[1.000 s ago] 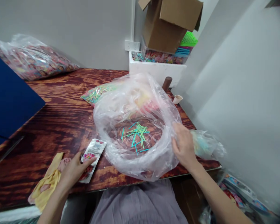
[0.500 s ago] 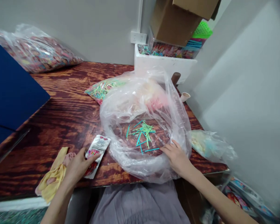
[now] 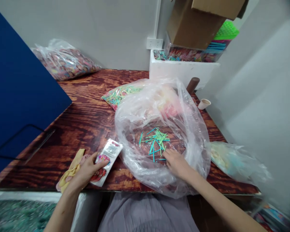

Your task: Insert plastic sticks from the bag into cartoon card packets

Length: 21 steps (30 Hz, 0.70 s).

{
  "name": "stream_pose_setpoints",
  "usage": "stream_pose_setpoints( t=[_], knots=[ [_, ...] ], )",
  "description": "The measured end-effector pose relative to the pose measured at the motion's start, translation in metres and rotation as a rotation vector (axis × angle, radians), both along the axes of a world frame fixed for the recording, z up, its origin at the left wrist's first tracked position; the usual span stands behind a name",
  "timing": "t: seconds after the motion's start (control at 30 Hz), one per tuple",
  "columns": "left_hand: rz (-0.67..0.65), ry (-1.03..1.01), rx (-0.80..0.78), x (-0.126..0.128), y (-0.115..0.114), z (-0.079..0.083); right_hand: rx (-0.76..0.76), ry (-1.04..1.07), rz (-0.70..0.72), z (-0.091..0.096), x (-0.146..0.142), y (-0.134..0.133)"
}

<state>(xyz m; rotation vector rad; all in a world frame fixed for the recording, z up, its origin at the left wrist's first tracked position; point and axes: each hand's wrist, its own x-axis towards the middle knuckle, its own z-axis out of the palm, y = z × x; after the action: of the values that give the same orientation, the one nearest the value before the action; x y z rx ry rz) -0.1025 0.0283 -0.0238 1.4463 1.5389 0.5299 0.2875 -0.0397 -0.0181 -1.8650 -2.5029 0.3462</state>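
Observation:
My left hand (image 3: 90, 169) is closed on a small white sachet (image 3: 110, 151) with red and pink print, its thumb lying across the front. Under and behind that wrist lies a crumpled yellow and pink cloth (image 3: 71, 172). My right hand (image 3: 176, 164) reaches inside the opened-out clear plastic bag (image 3: 135, 169), fingers together and bent down. Its fingertips touch the near edge of a loose pile of thin green and blue sticks (image 3: 159, 137). One blue stick (image 3: 162, 159) lies right at the fingertips; whether they grip it is hidden.
Behind the pile, a bag of coloured sticks (image 3: 122, 93) lies on the wood-grain table (image 3: 87, 122). A white foam box (image 3: 181, 69) with packets stands at the back, near a paper cup (image 3: 204, 103). A blue panel (image 3: 26, 96) borders the left; another plastic bag (image 3: 239, 161) is at right.
My right hand has moved from the bag's rim inward to the sticks. My left hand stays on the sachet. The whole view has shifted, so things appear further right.

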Motion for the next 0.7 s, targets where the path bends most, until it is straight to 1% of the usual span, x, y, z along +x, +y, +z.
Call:
stream_pose_setpoints(
  t=[0.07, 0.13, 0.23, 0.3, 0.33, 0.43, 0.5, 0.57, 0.63, 0.7],
  knots=[
    [-0.084, 0.119, 0.049, 0.002, 0.000, -0.003, 0.002, 0.044, -0.015, 0.004, 0.007, 0.004],
    [-0.135, 0.294, 0.097, 0.002, 0.000, -0.007, 0.022, 0.055, -0.048, 0.009, 0.015, 0.009],
    [-0.136, 0.487, 0.096, -0.002, -0.002, -0.010, 0.082, 0.047, -0.136, 0.018, 0.025, 0.018],
    [-0.126, 0.575, 0.071, -0.004, -0.003, -0.008, 0.105, 0.087, -0.181, 0.020, 0.027, 0.022],
    [-0.126, 0.622, 0.086, -0.004, -0.003, -0.006, 0.106, 0.119, -0.194, 0.019, 0.027, 0.024],
    [-0.151, 0.763, 0.246, 0.000, -0.005, 0.002, 0.079, 0.201, -0.211, 0.013, 0.022, 0.029],
    [-0.166, 0.826, 0.342, 0.003, -0.006, 0.008, 0.088, 0.225, -0.233, 0.007, 0.020, 0.036],
    [-0.167, 0.845, 0.355, 0.006, -0.007, 0.011, 0.126, 0.242, -0.270, 0.003, 0.019, 0.047],
    [-0.127, 0.822, 0.354, 0.008, -0.008, 0.010, 0.145, 0.253, -0.307, 0.002, 0.022, 0.060],
    [-0.068, 0.771, 0.374, 0.008, -0.007, 0.006, 0.115, 0.254, -0.313, 0.002, 0.024, 0.072]
  ],
)
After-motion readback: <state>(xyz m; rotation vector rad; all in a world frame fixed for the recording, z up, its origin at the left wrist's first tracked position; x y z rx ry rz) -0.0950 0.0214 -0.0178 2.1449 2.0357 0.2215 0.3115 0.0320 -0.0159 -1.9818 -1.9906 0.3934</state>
